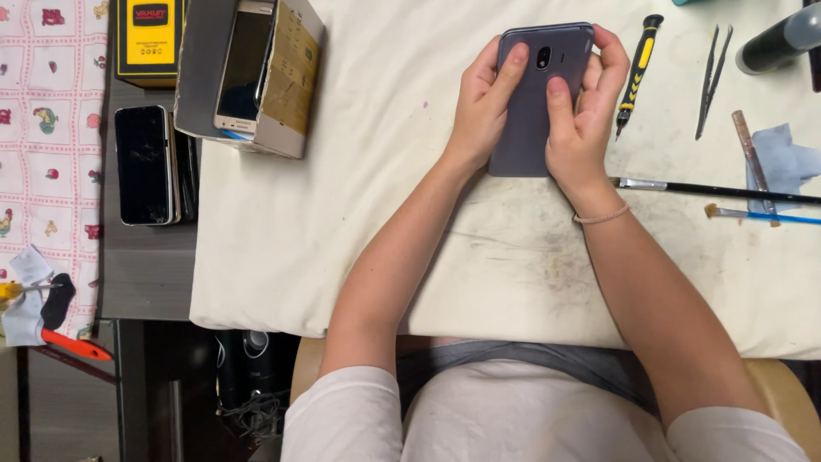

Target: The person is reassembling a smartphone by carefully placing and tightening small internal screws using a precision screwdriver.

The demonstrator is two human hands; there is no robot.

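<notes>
1. While both of your hands are wrapped around the slim grey-blue smartphone (537, 111), it lies back-up on the cream cloth work mat (368, 188), near the mat's far edge and between your wrists.

2. Your left hand (483, 107) grasps the phone's left edge, its index finger laid across the upper back beside the camera. Your right hand (586, 115) grasps the right edge, its thumb pressed on the back just below the camera — neither hand is loose.

3. Judging by its look, the phone is light, stiff and thin, with a smooth matte back that could slide under your fingers. The hidden screen side is likely glass, so treat it as fragile.

4. I would keep hold along the two long edges, where you have it now, and keep pressure off the camera lens.

5. In appearance, the back is plain slate grey with rounded corners, a small dark camera window near the top centre and a faint mark beside it — no cracks that I can make out.

6. Around you: a black-and-yellow screwdriver (637, 73) just right of your right hand, metal tweezers (711, 79) beyond it, a long black-handled brush (718, 190), and a cardboard box holding another phone (252, 73) at the mat's left corner.
</notes>
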